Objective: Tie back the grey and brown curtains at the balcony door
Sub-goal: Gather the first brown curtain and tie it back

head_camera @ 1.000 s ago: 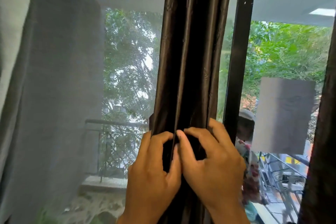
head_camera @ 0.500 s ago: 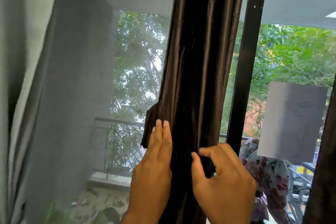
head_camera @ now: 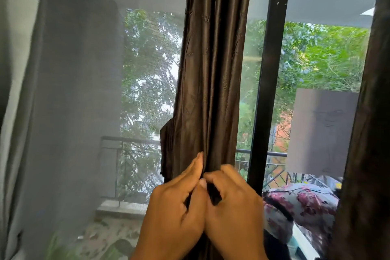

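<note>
A shiny brown curtain (head_camera: 211, 65) hangs gathered into a narrow bundle in the middle of the view, in front of the balcony door. My left hand (head_camera: 175, 213) presses against the bundle's front, fingers pointing up, thumb pinching a fold. My right hand (head_camera: 234, 211) is beside it, thumb and fingers pinching a dark strip of the fabric at the bundle's centre. The two hands touch at the thumbs. A grey curtain (head_camera: 19, 91) hangs loose along the left edge. Whether a tie band goes around the bundle is hidden by my hands.
A black door frame post (head_camera: 268, 91) stands right of the bundle. Another dark curtain (head_camera: 367, 133) fills the right edge. Through the mesh screen I see the balcony railing (head_camera: 130, 140), trees, and a person in a floral garment (head_camera: 299, 207) outside at lower right.
My hands separated on the bundle, the left lying flat, then came back together at its centre. The view shifted left, so the curtain and door post sit further right.
</note>
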